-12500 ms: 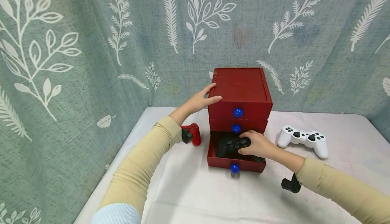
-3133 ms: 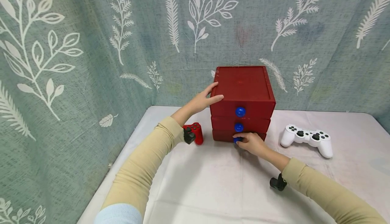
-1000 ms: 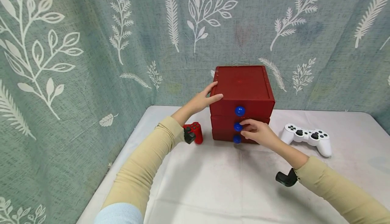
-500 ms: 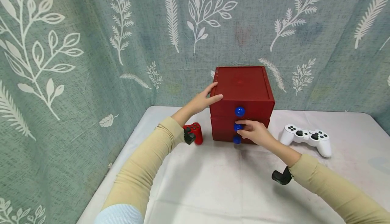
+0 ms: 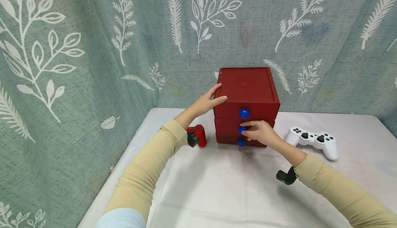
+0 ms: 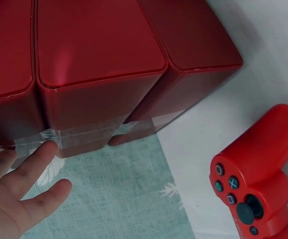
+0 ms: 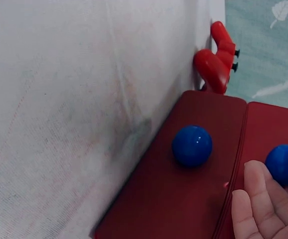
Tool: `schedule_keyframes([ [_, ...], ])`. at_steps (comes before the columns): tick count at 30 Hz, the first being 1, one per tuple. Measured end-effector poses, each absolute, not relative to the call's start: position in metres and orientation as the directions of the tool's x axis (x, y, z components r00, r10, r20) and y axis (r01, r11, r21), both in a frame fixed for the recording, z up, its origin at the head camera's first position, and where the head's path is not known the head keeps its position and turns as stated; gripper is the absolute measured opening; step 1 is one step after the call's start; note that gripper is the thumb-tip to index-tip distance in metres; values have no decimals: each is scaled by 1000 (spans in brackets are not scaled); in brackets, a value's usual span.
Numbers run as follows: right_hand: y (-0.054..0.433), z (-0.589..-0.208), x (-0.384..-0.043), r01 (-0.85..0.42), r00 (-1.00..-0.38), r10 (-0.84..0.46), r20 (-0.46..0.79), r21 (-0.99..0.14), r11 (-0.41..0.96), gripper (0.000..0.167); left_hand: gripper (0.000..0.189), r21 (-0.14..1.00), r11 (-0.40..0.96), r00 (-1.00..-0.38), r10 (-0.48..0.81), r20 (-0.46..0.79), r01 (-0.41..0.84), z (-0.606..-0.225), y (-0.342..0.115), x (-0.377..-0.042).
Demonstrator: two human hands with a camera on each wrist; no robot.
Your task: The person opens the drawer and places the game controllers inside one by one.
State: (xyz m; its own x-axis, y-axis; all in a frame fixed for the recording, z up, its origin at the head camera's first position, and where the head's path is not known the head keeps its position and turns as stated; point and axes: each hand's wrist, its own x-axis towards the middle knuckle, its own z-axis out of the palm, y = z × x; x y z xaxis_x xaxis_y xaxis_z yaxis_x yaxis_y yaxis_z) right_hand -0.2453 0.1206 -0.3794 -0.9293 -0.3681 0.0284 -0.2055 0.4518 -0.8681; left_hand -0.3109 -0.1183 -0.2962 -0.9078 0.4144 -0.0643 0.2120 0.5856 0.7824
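A dark red cabinet [image 5: 248,85] of three stacked drawers stands on the white-covered table, every drawer pushed in. Each front carries a round blue knob. Thumb and fingers of my right hand [image 5: 264,134] pinch the middle drawer's blue knob [image 5: 241,130], which the right wrist view shows partly behind the fingers. Just below is the bottom drawer's knob [image 7: 192,146], untouched; the top drawer's knob [image 5: 244,113] sits above. My left hand [image 5: 203,104] rests with fingers spread at the cabinet's upper left edge, holding nothing. Clear tape [image 6: 69,137] runs along the cabinet's side.
A red game controller [image 6: 256,174] lies left of the cabinet, partly behind my left forearm in the head view. To the right lies a white game controller [image 5: 313,140]. A green leaf-patterned curtain [image 5: 149,42] hangs behind and to the left.
Earlier the bottom drawer was out, my right hand on a black game controller inside. That drawer was then shut; my right hand moved up from its knob to the middle one. Left hand stayed.
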Motion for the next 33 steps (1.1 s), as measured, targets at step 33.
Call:
schedule_keyframes([
  [33, 119, -382, -223, -224, -920, -390, 42, -873, 434, 35, 72, 792, 571, -903, 425, -59, 217, -298, -119, -313],
])
